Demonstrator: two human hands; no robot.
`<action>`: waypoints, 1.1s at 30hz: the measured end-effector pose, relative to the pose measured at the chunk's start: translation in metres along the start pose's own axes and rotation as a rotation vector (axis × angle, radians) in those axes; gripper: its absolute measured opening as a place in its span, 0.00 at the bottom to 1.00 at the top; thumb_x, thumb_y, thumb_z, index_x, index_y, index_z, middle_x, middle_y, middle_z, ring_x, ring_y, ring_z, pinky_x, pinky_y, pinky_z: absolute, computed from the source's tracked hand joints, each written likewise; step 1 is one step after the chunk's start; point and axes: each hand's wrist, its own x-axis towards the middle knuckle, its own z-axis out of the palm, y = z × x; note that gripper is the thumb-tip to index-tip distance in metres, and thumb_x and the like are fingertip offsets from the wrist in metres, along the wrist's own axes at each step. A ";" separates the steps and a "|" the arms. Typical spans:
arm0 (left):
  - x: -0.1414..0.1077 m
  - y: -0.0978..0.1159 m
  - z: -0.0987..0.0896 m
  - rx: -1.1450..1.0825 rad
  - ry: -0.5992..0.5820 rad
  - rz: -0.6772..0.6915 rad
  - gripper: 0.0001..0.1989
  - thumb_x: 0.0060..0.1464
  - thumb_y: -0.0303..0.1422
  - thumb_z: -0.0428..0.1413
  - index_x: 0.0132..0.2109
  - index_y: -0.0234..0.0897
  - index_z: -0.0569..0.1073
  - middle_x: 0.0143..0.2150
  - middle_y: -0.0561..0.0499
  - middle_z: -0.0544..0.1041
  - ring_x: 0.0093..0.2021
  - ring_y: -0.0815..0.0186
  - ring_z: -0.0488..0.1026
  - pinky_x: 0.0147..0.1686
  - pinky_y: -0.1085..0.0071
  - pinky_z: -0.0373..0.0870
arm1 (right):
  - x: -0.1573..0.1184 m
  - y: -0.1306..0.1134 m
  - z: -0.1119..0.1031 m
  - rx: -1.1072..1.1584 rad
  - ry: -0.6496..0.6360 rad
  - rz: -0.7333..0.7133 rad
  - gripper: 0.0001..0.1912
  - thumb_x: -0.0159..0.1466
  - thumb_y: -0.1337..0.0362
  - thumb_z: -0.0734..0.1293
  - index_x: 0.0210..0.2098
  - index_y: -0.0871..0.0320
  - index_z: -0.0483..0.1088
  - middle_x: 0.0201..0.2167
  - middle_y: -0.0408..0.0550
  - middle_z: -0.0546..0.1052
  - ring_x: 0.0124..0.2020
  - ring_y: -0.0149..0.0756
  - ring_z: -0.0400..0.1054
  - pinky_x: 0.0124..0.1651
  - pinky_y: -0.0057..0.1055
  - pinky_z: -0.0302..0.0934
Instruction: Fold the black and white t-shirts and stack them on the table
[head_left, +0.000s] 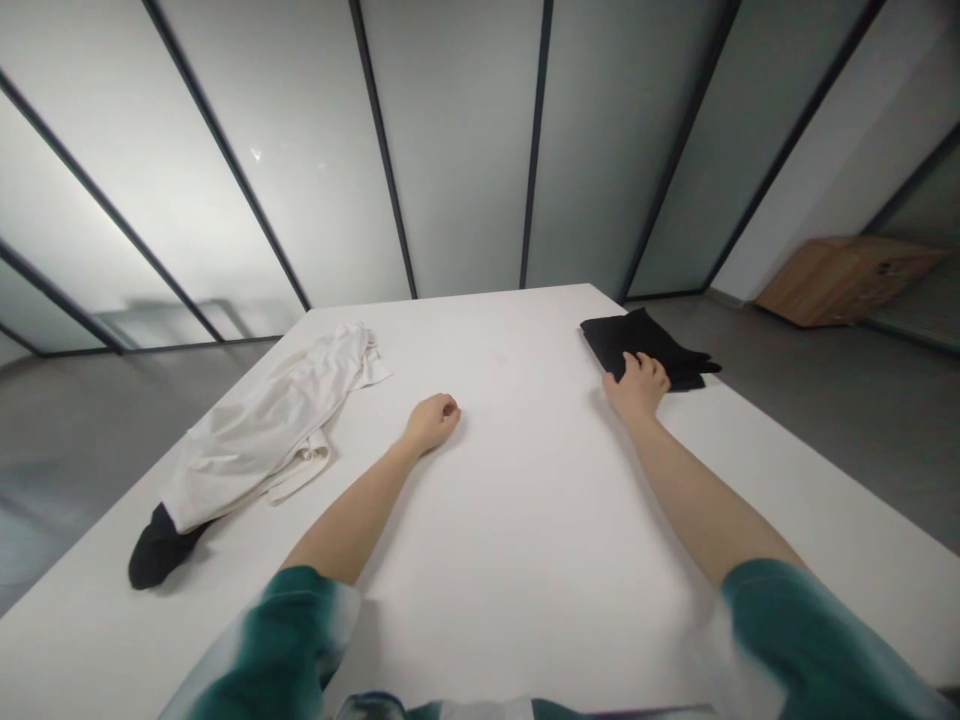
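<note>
My left hand [433, 421] rests on the white table [495, 520] near its middle, fingers curled into a loose fist with nothing visible in it. At the right edge of the table, my right hand [637, 384] lies on the near side of a folded black cloth [637, 335], its fingers slightly bent and apart. Part of the cloth sticks out past the table edge. Left of my left hand is a crumpled white garment [259, 430], apart from it. From under the garment's near end pokes a dark piece of fabric [161, 548].
Frosted glass panels [457, 140] with dark frames stand behind the table. A wooden cabinet [832, 280] is on the grey floor [795, 400] at the far right.
</note>
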 end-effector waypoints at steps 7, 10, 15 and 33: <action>-0.007 -0.010 0.007 -0.031 -0.003 0.036 0.08 0.57 0.32 0.51 0.36 0.36 0.75 0.35 0.45 0.77 0.38 0.60 0.73 0.42 0.64 0.69 | 0.017 0.009 -0.007 -0.164 -0.119 0.147 0.30 0.59 0.59 0.65 0.59 0.64 0.66 0.57 0.68 0.67 0.58 0.60 0.57 0.55 0.55 0.52; -0.007 -0.008 0.006 -0.014 -0.002 0.054 0.09 0.57 0.32 0.51 0.36 0.36 0.75 0.35 0.45 0.76 0.38 0.59 0.73 0.42 0.64 0.69 | 0.036 0.013 -0.013 -0.268 -0.203 0.110 0.26 0.57 0.57 0.67 0.51 0.67 0.71 0.52 0.70 0.70 0.54 0.61 0.60 0.52 0.55 0.56; -0.007 -0.006 0.007 0.003 -0.002 0.072 0.09 0.57 0.32 0.51 0.36 0.35 0.75 0.35 0.44 0.76 0.39 0.59 0.73 0.44 0.63 0.69 | 0.081 0.012 -0.032 -0.174 -0.175 0.039 0.18 0.61 0.62 0.62 0.43 0.70 0.74 0.43 0.70 0.73 0.49 0.57 0.65 0.49 0.52 0.62; -0.012 -0.007 -0.004 0.123 0.241 -0.230 0.43 0.51 0.52 0.60 0.67 0.36 0.59 0.69 0.33 0.60 0.69 0.42 0.55 0.64 0.46 0.54 | 0.006 -0.119 -0.050 0.816 -0.463 -0.291 0.11 0.61 0.58 0.65 0.34 0.58 0.76 0.34 0.50 0.80 0.37 0.40 0.72 0.40 0.35 0.66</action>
